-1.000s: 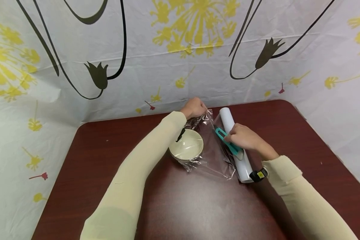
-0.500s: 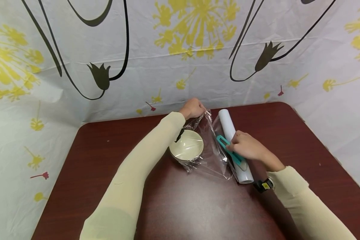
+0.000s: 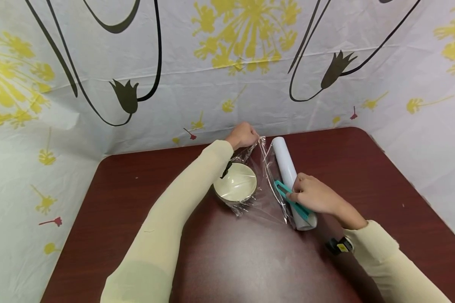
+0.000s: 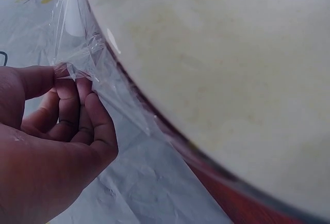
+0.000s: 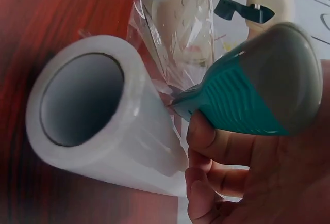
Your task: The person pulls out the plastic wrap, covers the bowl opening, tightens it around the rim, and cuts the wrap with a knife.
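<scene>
My left hand (image 3: pixel 242 134) pinches the far corner of a sheet of clear plastic wrap (image 4: pixel 95 53) between thumb and fingers, lifting it off the table. The wrap stretches over a cream bowl (image 3: pixel 236 185), which fills much of the left wrist view. My right hand (image 3: pixel 314 193) grips a teal and grey utility knife (image 5: pixel 247 90), its front end pointing away from me and left, at the wrap beside the roll. Its blade cannot be made out. Slanting under the knife and right hand lies the white plastic wrap roll (image 3: pixel 284 158), its hollow end (image 5: pixel 82 100) facing the right wrist camera.
The dark red wooden table (image 3: pixel 227 261) has rounded far corners. Behind it hangs a white sheet (image 3: pixel 197 101) with a flower print, close to the left hand. A black band (image 3: pixel 225 170) on the left wrist hangs over the bowl's edge.
My right hand has drawn the knife toward me along the roll's left side. The wrap there now shows a loose, creased edge. My left hand keeps its pinch, almost still.
</scene>
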A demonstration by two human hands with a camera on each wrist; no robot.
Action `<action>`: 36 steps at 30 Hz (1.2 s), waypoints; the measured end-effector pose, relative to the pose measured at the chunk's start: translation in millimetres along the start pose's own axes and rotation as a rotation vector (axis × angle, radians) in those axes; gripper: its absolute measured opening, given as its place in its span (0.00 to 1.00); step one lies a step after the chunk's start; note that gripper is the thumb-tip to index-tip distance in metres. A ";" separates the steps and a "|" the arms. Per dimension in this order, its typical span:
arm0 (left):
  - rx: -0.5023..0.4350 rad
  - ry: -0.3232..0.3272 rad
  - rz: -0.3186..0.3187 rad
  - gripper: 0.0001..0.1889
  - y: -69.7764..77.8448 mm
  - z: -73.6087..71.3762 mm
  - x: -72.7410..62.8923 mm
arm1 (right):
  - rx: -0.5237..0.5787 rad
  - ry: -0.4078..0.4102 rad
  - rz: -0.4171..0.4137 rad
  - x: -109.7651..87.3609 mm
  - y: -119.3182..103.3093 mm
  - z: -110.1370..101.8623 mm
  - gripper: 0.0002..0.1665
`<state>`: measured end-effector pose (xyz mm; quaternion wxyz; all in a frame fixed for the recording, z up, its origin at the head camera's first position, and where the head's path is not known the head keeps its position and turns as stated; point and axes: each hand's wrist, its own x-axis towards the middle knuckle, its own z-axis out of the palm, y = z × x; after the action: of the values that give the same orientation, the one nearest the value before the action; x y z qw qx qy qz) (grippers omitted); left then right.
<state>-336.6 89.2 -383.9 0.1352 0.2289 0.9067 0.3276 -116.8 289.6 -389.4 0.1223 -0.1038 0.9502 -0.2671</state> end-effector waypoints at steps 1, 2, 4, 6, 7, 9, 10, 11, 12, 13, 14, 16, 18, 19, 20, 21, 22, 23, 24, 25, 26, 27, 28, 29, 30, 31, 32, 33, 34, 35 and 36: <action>-0.001 0.003 0.002 0.29 0.3 -0.4 -0.2 | -0.002 0.000 -0.004 -1.2 -0.3 0.4 0.22; -0.006 0.001 -0.001 0.29 0.1 -0.6 0.9 | -0.006 0.002 -0.012 -2.7 -0.5 0.8 0.22; -0.003 -0.009 -0.002 0.30 0.1 -1.8 2.3 | -0.012 0.005 -0.023 -6.2 0.2 1.5 0.21; -0.003 -0.017 -0.008 0.30 -2.1 -2.0 7.3 | -0.017 0.004 -0.029 -10.4 0.9 2.3 0.21; -0.004 -0.023 -0.013 0.29 -2.2 -2.4 8.2 | -0.019 0.002 -0.031 -12.7 0.9 2.8 0.22; -0.004 -0.030 -0.029 0.29 -4.7 -1.7 13.5 | -0.018 -0.006 -0.027 -17.9 1.3 4.0 0.23; -0.005 -0.035 -0.037 0.29 -5.1 -1.8 14.5 | -0.017 -0.009 -0.030 -20.3 1.4 4.8 0.23; -0.011 -0.038 -0.045 0.30 -5.3 -1.7 15.4 | -0.014 -0.013 -0.029 -22.7 1.2 5.5 0.24; -0.016 -0.043 -0.050 0.30 -3.2 -3.0 12.0 | -0.012 -0.017 -0.031 -25.2 1.1 6.4 0.24; -0.019 -0.047 -0.059 0.31 -3.3 -2.8 12.6 | -0.010 -0.017 -0.037 -28.1 1.7 7.1 0.24; -0.022 -0.048 -0.064 0.31 -3.3 -2.8 12.7 | -0.009 -0.018 -0.045 -30.9 2.3 7.9 0.25; -0.028 -0.050 -0.068 0.32 -0.6 -3.7 8.6 | -0.006 -0.021 -0.051 -36.2 2.0 9.2 0.25; -0.024 -0.042 -0.064 0.32 0.0 -3.6 7.5 | -0.008 -0.025 -0.054 -41.3 1.7 10.3 0.25; -0.022 -0.038 -0.060 0.32 0.0 -3.5 7.3 | -0.009 -0.026 -0.054 -43.7 1.5 10.8 0.25; -0.016 -0.034 -0.055 0.32 0.1 -3.3 7.2 | -0.009 -0.027 -0.055 -45.8 0.9 11.4 0.24; -0.014 -0.031 -0.052 0.32 0.1 -3.2 7.2 | -0.009 -0.027 -0.054 -47.9 0.2 11.9 0.24; -0.012 -0.027 -0.049 0.31 0.1 -3.2 7.0 | -0.010 -0.025 -0.058 -50.0 0.1 12.4 0.24; -0.011 -0.024 -0.046 0.31 0.0 -3.1 7.2 | -0.011 -0.024 -0.064 -52.0 0.2 12.9 0.24; -0.015 -0.024 -0.046 0.31 -0.2 -3.0 7.4 | -0.012 -0.022 -0.070 -54.0 0.4 13.4 0.24; -0.019 -0.026 -0.049 0.31 -0.2 -3.0 7.3 | -0.013 -0.021 -0.076 -55.9 0.5 13.9 0.24; -0.023 -0.027 -0.052 0.32 -0.3 -3.1 7.3 | -0.016 -0.019 -0.084 -57.8 0.8 14.3 0.25; -0.028 -0.029 -0.057 0.32 -0.5 -3.1 7.6 | -0.020 -0.018 -0.092 -59.7 1.2 14.8 0.25; -0.029 -0.030 -0.061 0.32 -0.9 -3.0 8.1 | -0.024 -0.016 -0.100 -61.7 1.7 15.3 0.26; -0.031 -0.033 -0.064 0.32 -1.1 -3.2 8.5 | -0.028 -0.015 -0.107 -63.7 2.1 15.8 0.27; -0.028 -0.031 -0.067 0.31 -3.7 -2.3 12.1 | -0.034 -0.014 -0.112 -66.0 2.5 16.3 0.27; -0.026 -0.033 -0.068 0.31 -4.4 -2.5 12.9 | -0.037 -0.013 -0.116 -68.3 2.8 16.9 0.28; -0.022 -0.036 -0.067 0.30 -5.4 -2.6 14.1 | -0.043 -0.013 -0.120 -70.6 3.1 17.6 0.28; -0.017 -0.038 -0.066 0.30 -6.6 -2.6 15.6 | -0.047 -0.012 -0.126 -72.9 3.5 18.3 0.29; -0.013 -0.042 -0.064 0.29 -7.7 -2.7 17.0 | -0.049 -0.012 -0.129 -75.3 3.8 19.1 0.29; -0.006 -0.040 -0.065 0.28 -12.3 -0.3 23.6 | -0.052 -0.015 -0.128 -77.6 4.1 19.6 0.29; 0.000 -0.039 -0.064 0.27 -16.7 2.4 29.9 | -0.055 -0.017 -0.130 -79.8 4.6 20.2 0.29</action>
<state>-366.8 94.2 -399.4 0.1633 0.2059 0.9108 0.3184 -35.9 304.6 -394.4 0.1100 -0.1710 0.9473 -0.2474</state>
